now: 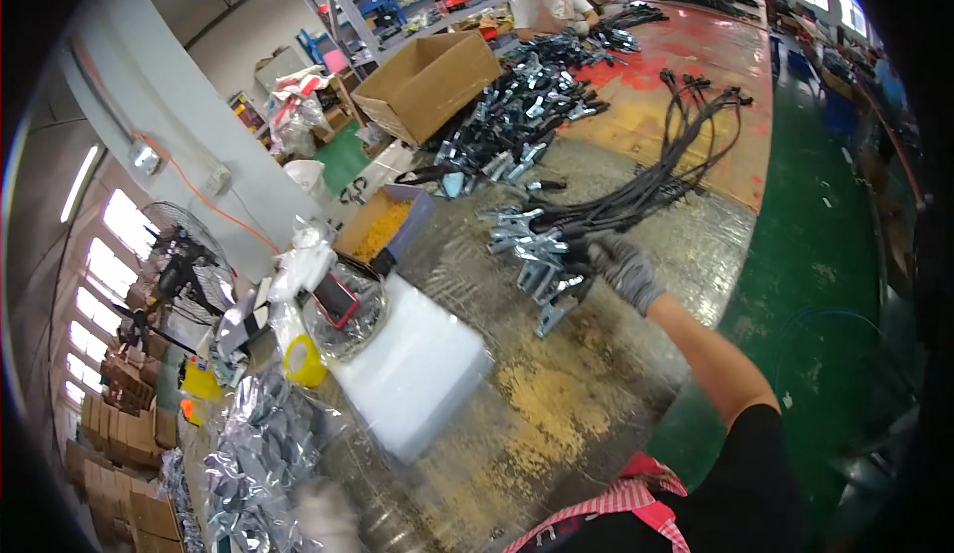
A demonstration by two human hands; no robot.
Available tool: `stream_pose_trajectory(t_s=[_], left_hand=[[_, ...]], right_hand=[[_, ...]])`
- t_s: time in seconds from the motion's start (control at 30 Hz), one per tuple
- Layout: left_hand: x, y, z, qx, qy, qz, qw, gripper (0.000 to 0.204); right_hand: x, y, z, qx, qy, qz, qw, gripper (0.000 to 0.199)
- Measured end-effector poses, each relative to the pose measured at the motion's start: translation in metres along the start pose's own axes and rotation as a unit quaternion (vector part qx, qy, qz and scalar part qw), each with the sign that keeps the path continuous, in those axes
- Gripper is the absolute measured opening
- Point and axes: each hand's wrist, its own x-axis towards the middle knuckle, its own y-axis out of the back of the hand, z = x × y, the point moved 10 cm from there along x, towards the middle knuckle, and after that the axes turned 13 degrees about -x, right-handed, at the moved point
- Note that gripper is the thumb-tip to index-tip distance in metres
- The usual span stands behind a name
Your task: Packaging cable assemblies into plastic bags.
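Note:
My right hand (628,271), in a grey glove, reaches over the table with its fingers curled round black cables (636,205) close to their metal clamps (537,260). The cables arc away toward the far right, and their clamps lie bunched to the left of the hand. At the lower left, my gloved left hand (326,518) is smeared by motion. It is beside a pile of silver plastic bags (263,454); its fingers do not show clearly. A stack of white sheets or bags (412,364) lies between my hands.
A small box of yellow pieces (383,225) stands near an open cardboard box (427,86). Behind is a heap of black and metal clamps (527,106). A tape roll (303,359), a phone (336,300) and a fan (184,255) are at left. Another person (552,1) works at the far end.

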Motion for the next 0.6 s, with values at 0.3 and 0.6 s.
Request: stream_pose_trajectory(t_s=[0.3,0.6], left_hand=[[-0.023,-0.104,0.201,-0.009,-0.064,0.005,0.998,0.032],[-0.027,-0.118,0.182,-0.030,-0.018,0.054,0.998,0.031]], right_hand=[[0.110,-0.111,0.083,-0.291,-0.016,-0.258,0.921,0.038],[0.137,-0.110,0.057,-0.255,0.132,-0.200,0.937,0.022]])
